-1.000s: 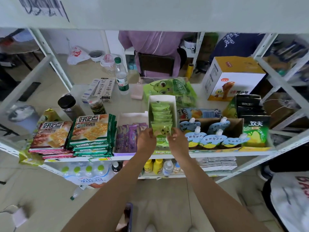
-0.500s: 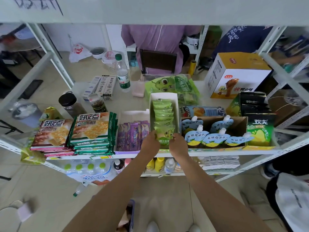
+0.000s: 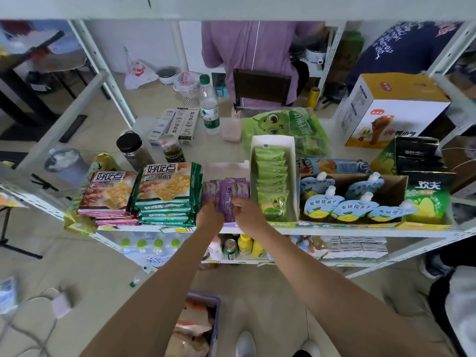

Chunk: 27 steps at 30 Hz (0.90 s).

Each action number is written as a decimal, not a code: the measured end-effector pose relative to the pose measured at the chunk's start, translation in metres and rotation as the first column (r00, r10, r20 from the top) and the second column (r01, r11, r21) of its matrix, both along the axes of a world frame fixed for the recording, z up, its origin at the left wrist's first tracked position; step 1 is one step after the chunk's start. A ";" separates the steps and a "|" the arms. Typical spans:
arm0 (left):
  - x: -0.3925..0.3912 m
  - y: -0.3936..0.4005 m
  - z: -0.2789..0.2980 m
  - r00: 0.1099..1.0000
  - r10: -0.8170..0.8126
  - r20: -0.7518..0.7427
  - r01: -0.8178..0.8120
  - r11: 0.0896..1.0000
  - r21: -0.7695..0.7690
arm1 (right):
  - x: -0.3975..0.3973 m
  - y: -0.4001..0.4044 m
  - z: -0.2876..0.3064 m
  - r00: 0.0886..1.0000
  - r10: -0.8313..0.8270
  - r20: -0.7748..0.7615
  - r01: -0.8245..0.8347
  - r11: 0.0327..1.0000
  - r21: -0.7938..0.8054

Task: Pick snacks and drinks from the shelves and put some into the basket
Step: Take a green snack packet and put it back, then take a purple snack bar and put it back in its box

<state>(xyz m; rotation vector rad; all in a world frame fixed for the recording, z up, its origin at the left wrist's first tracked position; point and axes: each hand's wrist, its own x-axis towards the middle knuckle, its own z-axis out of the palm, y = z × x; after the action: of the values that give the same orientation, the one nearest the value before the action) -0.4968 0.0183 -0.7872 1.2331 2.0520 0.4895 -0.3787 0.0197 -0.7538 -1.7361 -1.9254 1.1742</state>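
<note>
Purple snack packets (image 3: 226, 195) under both hands on the shelf (image 3: 334, 229).
Left hand (image 3: 209, 215) and right hand (image 3: 247, 211) had fingers curled, pinching the packets.

Mid-frame, both hands meet at the purple snack packets (image 3: 226, 195) on the white metal shelf (image 3: 334, 230); green-wrapped cracker packs (image 3: 167, 191) lie left, the white box of green sachets (image 3: 273, 181) right, and the purple plastic basket (image 3: 206, 323) on the floor at bottom centre.

"好吃点" on cracker packs (image 3: 164, 182) — "5" on white cartons (image 3: 186, 124)
</note>
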 end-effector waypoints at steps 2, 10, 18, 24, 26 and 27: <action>-0.007 0.008 -0.012 0.999 -0.047 0.001 0.047 0.998 -0.039 | -0.009 0.006 -0.001 0.993 0.052 0.108 -0.045 0.997 -0.068; -0.005 0.013 -0.004 0.996 -0.082 0.036 0.084 0.995 -0.060 | -0.016 0.019 0.000 0.992 0.051 0.118 -0.027 0.980 -0.198; -0.006 0.022 -0.019 0.960 0.085 0.266 -0.071 0.995 -0.064 | -0.010 0.012 0.002 0.962 -0.244 -0.122 0.233 0.967 -0.101; 0.003 0.004 0.026 0.574 0.329 0.750 -0.286 0.939 -0.193 | 0.008 0.014 0.013 0.894 -0.313 -0.321 0.293 0.950 -0.111; 0.005 -0.002 0.035 0.470 0.353 0.809 -0.358 0.914 -0.191 | 0.020 0.011 0.025 0.882 -0.280 -0.380 0.269 0.960 -0.083; 0.006 -0.008 0.042 0.455 0.349 0.819 -0.399 0.902 -0.163 | 0.025 0.009 0.032 0.878 -0.254 -0.405 0.245 0.967 -0.075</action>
<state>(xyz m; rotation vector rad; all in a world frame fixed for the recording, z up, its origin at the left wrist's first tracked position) -0.4906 0.0108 -0.7448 0.3481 1.4071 1.1095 -0.3535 0.0289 -0.7222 -1.5342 -1.4004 1.3358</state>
